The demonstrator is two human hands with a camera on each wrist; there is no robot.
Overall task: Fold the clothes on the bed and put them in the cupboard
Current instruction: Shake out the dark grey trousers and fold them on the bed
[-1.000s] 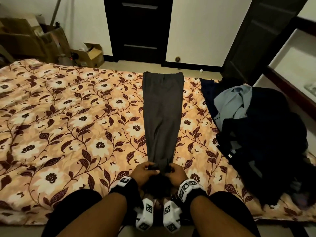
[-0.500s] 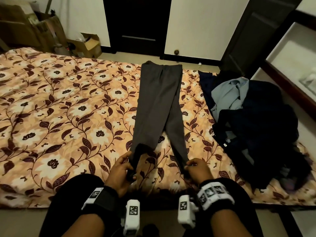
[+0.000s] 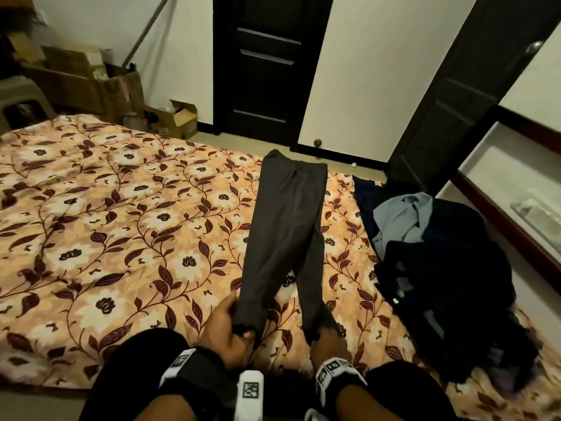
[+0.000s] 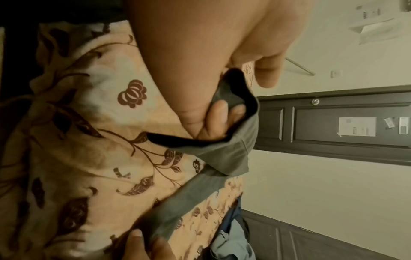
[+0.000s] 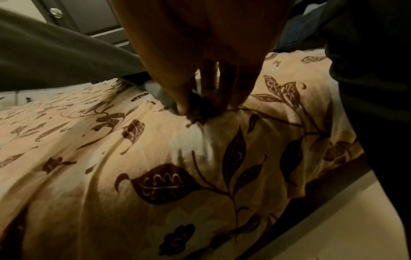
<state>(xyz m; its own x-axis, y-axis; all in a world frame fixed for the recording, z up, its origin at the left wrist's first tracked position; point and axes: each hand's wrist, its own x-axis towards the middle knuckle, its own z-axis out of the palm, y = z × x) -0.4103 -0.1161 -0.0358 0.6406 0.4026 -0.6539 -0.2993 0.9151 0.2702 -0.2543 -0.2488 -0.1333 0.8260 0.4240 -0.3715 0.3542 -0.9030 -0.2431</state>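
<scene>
Grey trousers (image 3: 285,238) lie centre-frame on bed (image 3: 106,238); left hand (image 3: 226,332) and right hand (image 3: 329,341) each pinch one hem, lower centre.

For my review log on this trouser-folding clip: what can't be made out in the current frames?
- Dark clothes pile, head view: separate garments merge in shadow; only the light blue shirt stands out.
- Cupboard, head view: cut off by the right edge; its contents are blurred.
- Right hand, right wrist view: dim, and its fingers cover the hem of the grey trousers.
- Left hand, left wrist view: the palm hides part of its hem.
</scene>
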